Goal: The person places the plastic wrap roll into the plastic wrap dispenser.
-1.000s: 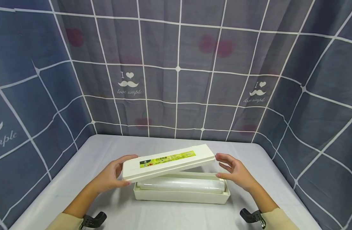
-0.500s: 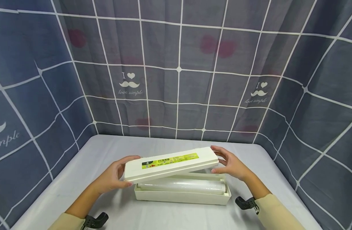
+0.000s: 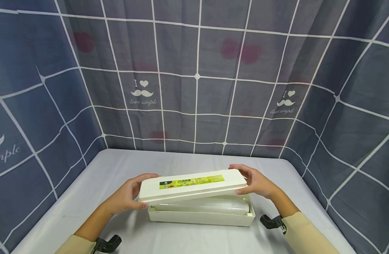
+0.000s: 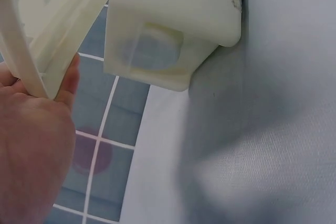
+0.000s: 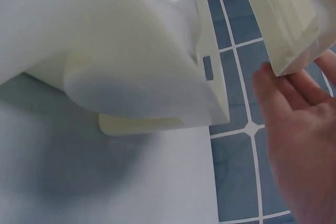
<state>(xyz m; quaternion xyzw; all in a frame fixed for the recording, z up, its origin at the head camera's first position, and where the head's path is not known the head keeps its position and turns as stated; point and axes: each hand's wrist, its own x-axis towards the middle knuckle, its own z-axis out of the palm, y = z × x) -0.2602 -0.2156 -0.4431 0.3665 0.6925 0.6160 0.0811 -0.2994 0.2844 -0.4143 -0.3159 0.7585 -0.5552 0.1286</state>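
A long cream-white plastic lid [image 3: 192,190] with a yellow-green label hangs slightly tilted above its matching box [image 3: 200,218], left end a little lower. My left hand [image 3: 126,195] grips the lid's left end, thumb in front and fingers behind. At the other end, my right hand [image 3: 259,183] holds the lid between thumb and fingers. Inside the box lies a roll of cling film [image 3: 207,206], partly covered from view by the lid. Both wrist views show a gap between the lid's rim [image 4: 79,30] and the box [image 5: 121,82] below.
The box stands on a table with a white cloth [image 3: 188,241]. Dark blue-grey checked curtains [image 3: 178,127] enclose the table at the back and both sides. A black strap [image 3: 108,244] is on each wrist.
My right hand has moved inward and taken hold of the lid's right end. That end has come down toward the box, so the lid lies closer to level.
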